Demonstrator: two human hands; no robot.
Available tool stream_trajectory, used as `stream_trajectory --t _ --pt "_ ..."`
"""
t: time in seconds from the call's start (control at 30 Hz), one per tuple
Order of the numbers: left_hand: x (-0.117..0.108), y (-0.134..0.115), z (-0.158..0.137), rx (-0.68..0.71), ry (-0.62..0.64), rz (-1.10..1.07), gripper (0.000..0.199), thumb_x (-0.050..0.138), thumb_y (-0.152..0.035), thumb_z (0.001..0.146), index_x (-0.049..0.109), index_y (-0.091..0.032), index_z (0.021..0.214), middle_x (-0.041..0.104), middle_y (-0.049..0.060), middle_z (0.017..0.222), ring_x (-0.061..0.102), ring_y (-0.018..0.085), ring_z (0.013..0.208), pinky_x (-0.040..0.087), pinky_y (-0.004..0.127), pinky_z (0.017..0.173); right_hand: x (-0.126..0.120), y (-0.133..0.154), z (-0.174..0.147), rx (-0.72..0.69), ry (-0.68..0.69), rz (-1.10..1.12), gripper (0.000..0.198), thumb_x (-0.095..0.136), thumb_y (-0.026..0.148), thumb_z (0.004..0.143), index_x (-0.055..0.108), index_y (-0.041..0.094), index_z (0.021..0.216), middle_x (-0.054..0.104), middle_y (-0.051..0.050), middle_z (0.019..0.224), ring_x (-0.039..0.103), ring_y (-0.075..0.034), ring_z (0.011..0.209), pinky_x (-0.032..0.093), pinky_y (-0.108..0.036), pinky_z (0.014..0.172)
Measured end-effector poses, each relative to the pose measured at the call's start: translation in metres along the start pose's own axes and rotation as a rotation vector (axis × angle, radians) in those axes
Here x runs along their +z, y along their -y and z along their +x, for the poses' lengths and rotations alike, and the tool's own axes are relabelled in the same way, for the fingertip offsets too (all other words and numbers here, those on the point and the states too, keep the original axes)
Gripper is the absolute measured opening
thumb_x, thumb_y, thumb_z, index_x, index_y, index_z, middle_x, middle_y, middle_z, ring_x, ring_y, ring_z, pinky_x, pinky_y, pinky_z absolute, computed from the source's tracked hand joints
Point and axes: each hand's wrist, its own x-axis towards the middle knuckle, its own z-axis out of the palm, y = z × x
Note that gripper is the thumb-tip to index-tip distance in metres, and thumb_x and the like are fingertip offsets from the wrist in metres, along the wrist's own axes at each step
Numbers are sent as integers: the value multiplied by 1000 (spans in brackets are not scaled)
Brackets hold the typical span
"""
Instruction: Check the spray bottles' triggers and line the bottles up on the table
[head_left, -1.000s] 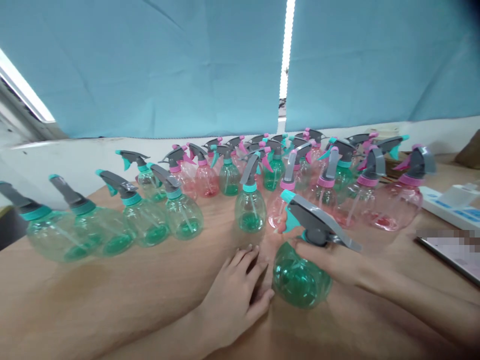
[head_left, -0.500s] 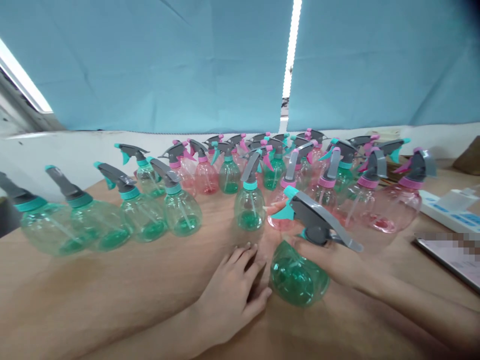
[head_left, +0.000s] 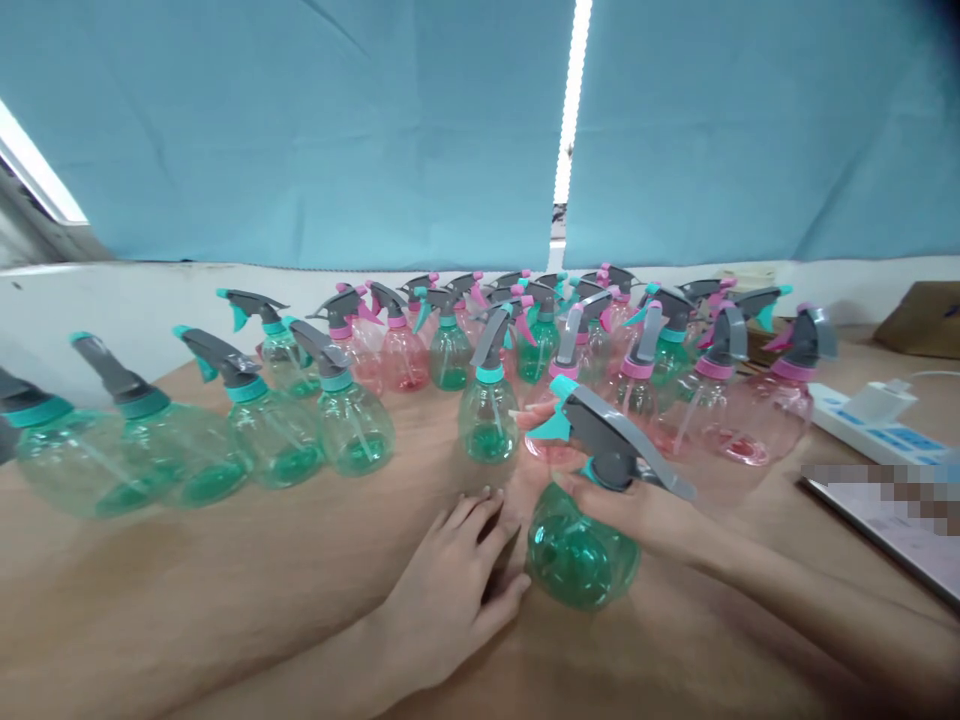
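My right hand (head_left: 626, 505) is closed around the neck of a green spray bottle (head_left: 581, 560), which tilts with its base toward me and its grey and teal trigger head pointing up and left. Some of the fingers are hidden behind the bottle's head. My left hand (head_left: 454, 575) lies palm down on the wooden table (head_left: 300, 590), just left of that bottle, fingers loosely spread and holding nothing. Straight ahead of it stands another green spray bottle (head_left: 489, 420) with a teal collar.
Several green spray bottles (head_left: 277, 435) line the left side. Pink ones (head_left: 769, 405) stand to the right, with a mixed crowd behind. At the right edge are a white power strip (head_left: 874, 425), a phone-like flat device (head_left: 877, 530) and a brown object (head_left: 922, 320).
The whole view has shifted slightly, so things appear a little further left. Both hands keep nearly the same pose, and the right still grips the tilted green spray bottle.
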Motion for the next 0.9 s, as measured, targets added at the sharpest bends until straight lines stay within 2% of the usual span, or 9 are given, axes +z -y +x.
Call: stream_trajectory --t 0.07,0.13,0.3,0.43,0.53,0.67,0.9 --pt "0 0 0 3 -3 -3 45 55 -32 90 50 -14 131 51 14 136 45 32 124 40 49 100 0 -5 0 -6 23 26 44 51 14 73 63 29 113 69 0 79 66 -19 70 55 -34 69" --pt "0 0 0 11 -6 -3 45 55 -31 91 49 -14 132 51 14 135 44 31 124 40 48 100 1 -10 -2 -8 24 19 44 51 14 75 63 30 114 69 -1 83 67 -19 76 56 -33 71" --pt "0 1 1 16 -12 3 45 55 -31 91 49 -14 133 51 14 135 44 31 124 39 48 101 3 -19 -4 -12 -39 -47 23 52 20 76 69 27 92 70 -3 91 66 -22 95 54 -38 85" --pt "1 2 1 19 -19 -10 46 55 -32 91 47 -15 133 52 13 134 44 30 125 40 47 101 2 -16 -3 -26 -21 -23 12 53 20 76 65 24 75 70 -4 90 66 -22 96 55 -35 83" --pt "1 1 1 12 -16 -16 46 54 -32 91 46 -15 133 51 14 135 44 31 125 39 48 101 -1 -9 -2 -47 32 16 14 51 16 76 61 24 70 69 -1 84 66 -19 93 56 -31 80" --pt "0 0 0 8 -2 -15 46 54 -33 91 47 -16 133 49 14 137 43 31 126 38 48 102 -3 0 0 -23 21 36 17 51 10 71 54 24 63 66 1 77 67 -16 83 56 -26 72" --pt "0 0 3 12 -6 -17 45 53 -33 92 48 -13 132 50 14 136 43 31 125 38 47 101 -4 0 -1 -24 47 9 18 48 10 71 56 25 66 68 1 77 66 -18 92 54 -31 83"
